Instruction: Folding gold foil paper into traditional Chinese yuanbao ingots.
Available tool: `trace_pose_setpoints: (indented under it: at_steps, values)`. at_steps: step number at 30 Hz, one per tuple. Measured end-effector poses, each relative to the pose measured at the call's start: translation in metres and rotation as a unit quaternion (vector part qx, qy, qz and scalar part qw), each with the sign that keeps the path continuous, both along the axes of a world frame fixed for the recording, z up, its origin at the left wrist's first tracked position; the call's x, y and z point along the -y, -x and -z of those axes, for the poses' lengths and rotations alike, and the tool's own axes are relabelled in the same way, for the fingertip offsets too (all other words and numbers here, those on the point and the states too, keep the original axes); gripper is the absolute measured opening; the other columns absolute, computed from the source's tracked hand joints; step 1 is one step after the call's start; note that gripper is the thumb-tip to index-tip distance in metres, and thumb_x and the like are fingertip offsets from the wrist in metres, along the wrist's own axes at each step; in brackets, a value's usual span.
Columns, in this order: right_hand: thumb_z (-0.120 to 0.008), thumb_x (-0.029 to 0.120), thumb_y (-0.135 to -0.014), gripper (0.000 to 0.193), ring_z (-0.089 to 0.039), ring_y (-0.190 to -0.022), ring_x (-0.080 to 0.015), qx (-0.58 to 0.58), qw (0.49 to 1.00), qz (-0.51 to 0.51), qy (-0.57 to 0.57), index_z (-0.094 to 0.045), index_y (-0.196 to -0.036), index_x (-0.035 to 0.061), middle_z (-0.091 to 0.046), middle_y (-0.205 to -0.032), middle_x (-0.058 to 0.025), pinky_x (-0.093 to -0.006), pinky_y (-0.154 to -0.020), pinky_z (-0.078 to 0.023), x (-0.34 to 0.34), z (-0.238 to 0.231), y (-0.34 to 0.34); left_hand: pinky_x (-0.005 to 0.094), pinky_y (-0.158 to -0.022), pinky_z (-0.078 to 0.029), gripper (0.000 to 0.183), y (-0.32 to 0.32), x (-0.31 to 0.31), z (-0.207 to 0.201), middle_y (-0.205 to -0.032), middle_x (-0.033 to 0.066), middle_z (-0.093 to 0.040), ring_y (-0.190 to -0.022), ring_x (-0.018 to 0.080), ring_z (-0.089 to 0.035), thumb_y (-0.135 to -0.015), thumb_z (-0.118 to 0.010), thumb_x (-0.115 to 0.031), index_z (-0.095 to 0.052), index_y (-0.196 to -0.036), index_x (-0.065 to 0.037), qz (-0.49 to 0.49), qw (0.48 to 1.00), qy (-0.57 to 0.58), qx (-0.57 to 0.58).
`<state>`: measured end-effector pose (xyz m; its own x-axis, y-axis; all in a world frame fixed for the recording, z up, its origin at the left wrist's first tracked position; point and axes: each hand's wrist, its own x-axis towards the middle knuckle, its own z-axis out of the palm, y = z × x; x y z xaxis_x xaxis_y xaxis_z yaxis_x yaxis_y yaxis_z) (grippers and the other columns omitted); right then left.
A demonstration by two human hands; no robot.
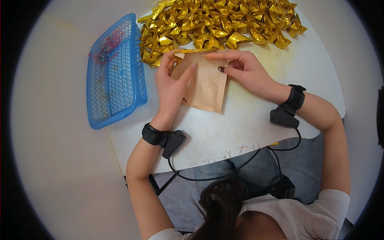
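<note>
Between my hands is a sheet of foil paper [206, 86], its tan side facing up and a narrow gold strip along its far edge. My left hand [173, 84] grips the sheet's left side, thumb on top and the other fingers curled at the far left corner. At the far right corner, my right hand [254, 74] pinches the sheet, with its index finger stretched along the gold strip and its thumb at the right edge. Just beyond the sheet lies a wide pile of folded gold foil paper pieces [224, 24].
A blue plastic basket [141, 76] with perforated sides stands tilted at the left of the white table [260, 116]. Black devices [174, 144] are strapped to both wrists, and a black cable [212, 180] hangs between them over the table's near edge.
</note>
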<state>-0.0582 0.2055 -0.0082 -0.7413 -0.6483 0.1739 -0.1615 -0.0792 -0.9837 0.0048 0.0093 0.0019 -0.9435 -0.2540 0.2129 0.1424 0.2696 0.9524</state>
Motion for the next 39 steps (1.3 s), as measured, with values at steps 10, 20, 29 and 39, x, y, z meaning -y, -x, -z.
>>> trace_pose_setpoints:
  at_steps: [10, 20, 29, 39]
  values:
    - [-0.055, 0.001, -0.085, 0.028, -0.045, -0.057, 0.0001, 0.000, 1.000, 0.016, -0.006, -0.067, -0.111, 0.0056, -0.063, -0.077, 0.0012, -0.0189, -0.054, -0.036, -0.003, -0.003, 0.002, 0.0184, -0.065, -0.044, 0.028, 0.001, 0.002, 0.002, -0.085, 0.0039, -0.066, -0.076, 0.0038, -0.057, -0.094, -0.058, -0.023, -0.065, -0.097, 0.004, -0.058, 0.990, -0.125, 0.009]
    - [-0.062, 0.008, -0.087, 0.032, -0.060, -0.072, -0.0040, 0.040, 0.989, 0.129, 0.066, -0.060, -0.118, 0.0048, -0.067, -0.083, 0.0002, -0.0166, -0.064, -0.047, -0.007, -0.015, 0.001, 0.0204, -0.066, -0.047, 0.033, -0.006, -0.001, -0.003, -0.088, 0.0040, -0.067, -0.074, 0.0059, -0.061, -0.094, -0.057, -0.031, -0.065, -0.095, 0.000, 0.061, 0.960, -0.260, 0.082]
    - [-0.066, 0.018, -0.088, 0.019, -0.056, -0.066, 0.0006, 0.100, 0.981, 0.139, 0.093, -0.060, -0.097, 0.0033, -0.067, -0.076, 0.0011, -0.0151, -0.057, -0.040, -0.007, -0.012, 0.003, 0.0303, -0.087, -0.049, 0.039, -0.001, 0.006, 0.004, -0.113, 0.0106, -0.063, -0.099, 0.0175, -0.063, -0.096, -0.050, -0.033, -0.057, -0.113, 0.001, 0.105, 0.932, -0.335, 0.089]
    - [-0.068, 0.022, -0.087, 0.020, -0.050, -0.060, 0.0015, 0.101, 0.973, 0.190, 0.079, -0.062, -0.085, 0.0029, -0.062, -0.068, 0.0044, -0.0151, -0.054, -0.037, -0.009, -0.012, 0.005, 0.0220, -0.070, -0.050, 0.026, -0.003, 0.002, -0.001, -0.096, 0.0040, -0.068, -0.081, 0.0084, -0.064, -0.093, -0.058, -0.025, -0.063, -0.104, -0.002, 0.085, 0.941, -0.313, 0.100]
